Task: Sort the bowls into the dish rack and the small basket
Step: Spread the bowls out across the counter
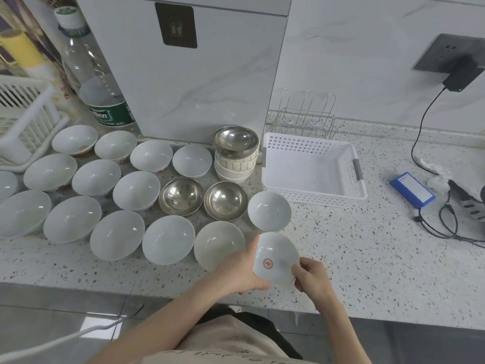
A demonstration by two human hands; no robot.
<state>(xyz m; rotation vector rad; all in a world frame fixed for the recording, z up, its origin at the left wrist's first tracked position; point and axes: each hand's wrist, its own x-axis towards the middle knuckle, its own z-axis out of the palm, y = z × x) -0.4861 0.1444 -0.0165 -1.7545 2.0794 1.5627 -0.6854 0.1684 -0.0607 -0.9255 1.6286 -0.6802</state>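
Note:
A white bowl with a red emblem (pixel 275 258) is held tilted above the counter's front edge. My left hand (pixel 236 271) grips its left side and my right hand (pixel 312 277) pinches its right rim. Several white bowls (pixel 118 235) stand in rows on the left of the counter, with two steel bowls (pixel 181 197) among them. A stack of bowls topped by a steel one (pixel 235 153) stands by the wall. The small white basket (pixel 349 190) sits to the right of the stack. A white dish rack (pixel 29 114) is at far left.
A wire rack (pixel 304 119) stands behind the basket. A large water bottle (pixel 102 101) stands by the wall at the left. A blue battery pack (pixel 412 189), black cables (pixel 446 227) and a plugged charger (pixel 459 77) occupy the right of the speckled counter (pixel 354 245).

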